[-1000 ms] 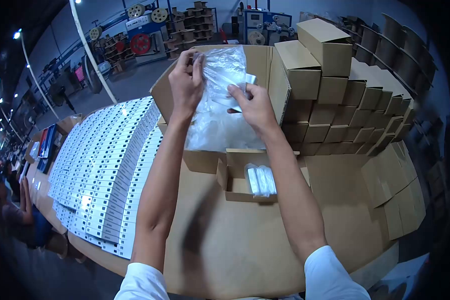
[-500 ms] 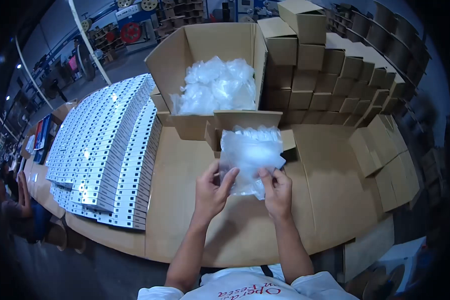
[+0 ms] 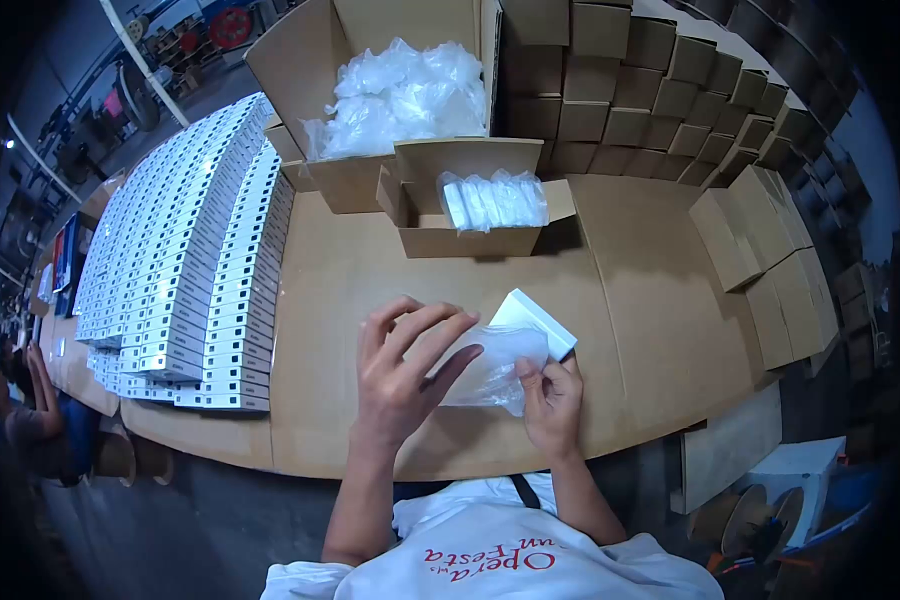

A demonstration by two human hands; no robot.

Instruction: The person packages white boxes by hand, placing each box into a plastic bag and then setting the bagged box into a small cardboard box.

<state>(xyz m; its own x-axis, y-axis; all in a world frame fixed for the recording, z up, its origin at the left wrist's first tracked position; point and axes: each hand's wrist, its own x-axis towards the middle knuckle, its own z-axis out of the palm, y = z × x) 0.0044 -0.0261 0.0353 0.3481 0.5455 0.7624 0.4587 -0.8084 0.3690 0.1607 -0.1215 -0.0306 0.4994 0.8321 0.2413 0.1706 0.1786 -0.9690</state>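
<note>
My right hand (image 3: 553, 405) is closed on a clear plastic bag (image 3: 500, 368), thumb on top of it. A flat white box (image 3: 533, 318) sticks out beyond the bag at a slant, its near corner right at my right fingers. My left hand (image 3: 407, 368) is raised just left of the bag, fingers apart and curved, with nothing held. Ahead of both hands stands a small open carton (image 3: 470, 243), and a row of wrapped white packs (image 3: 495, 202) sits in its right part.
Behind the small carton is a large carton (image 3: 355, 186) full of crumpled clear bags (image 3: 410, 95). Stacked white boxes (image 3: 175, 255) cover the left of the cardboard-topped table (image 3: 335, 270). Brown cartons (image 3: 625, 95) rise at the back right; more cartons (image 3: 770, 245) lie at the right edge.
My left hand has let go of the bag and lifted away with its fingers spread. The bag came nearer and lower, uncovering the packs in the small carton. More of the white box shows.
</note>
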